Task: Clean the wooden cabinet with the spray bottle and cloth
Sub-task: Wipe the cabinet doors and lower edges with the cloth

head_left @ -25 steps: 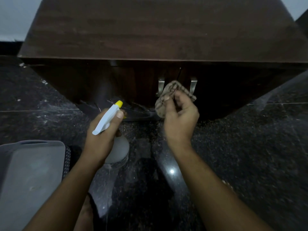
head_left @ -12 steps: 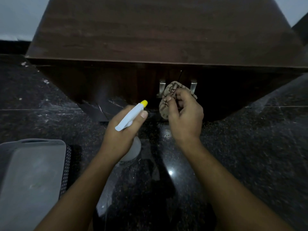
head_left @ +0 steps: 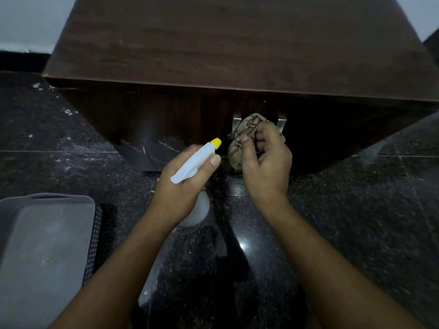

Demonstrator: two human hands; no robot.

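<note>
A dark wooden cabinet (head_left: 225, 43) fills the top of the head view, its shadowed front facing me. My left hand (head_left: 183, 184) grips a white spray bottle (head_left: 194, 162) with a yellow nozzle pointing up and right toward the cabinet front. My right hand (head_left: 266, 162) holds a bunched beige patterned cloth (head_left: 244, 134) right at the cabinet front, between two metal door handles (head_left: 236, 122). The bottle's nozzle sits just left of the cloth. The bottle's body shows below my left wrist.
A grey plastic basket (head_left: 45, 245) stands on the dark speckled stone floor (head_left: 356, 222) at the lower left. White specks litter the floor left of the cabinet. A pale wall (head_left: 28, 22) shows behind the cabinet.
My left hand has carried the spray bottle to the right, bringing its nozzle close to the cloth. The right hand has stayed at the handles with the cloth.
</note>
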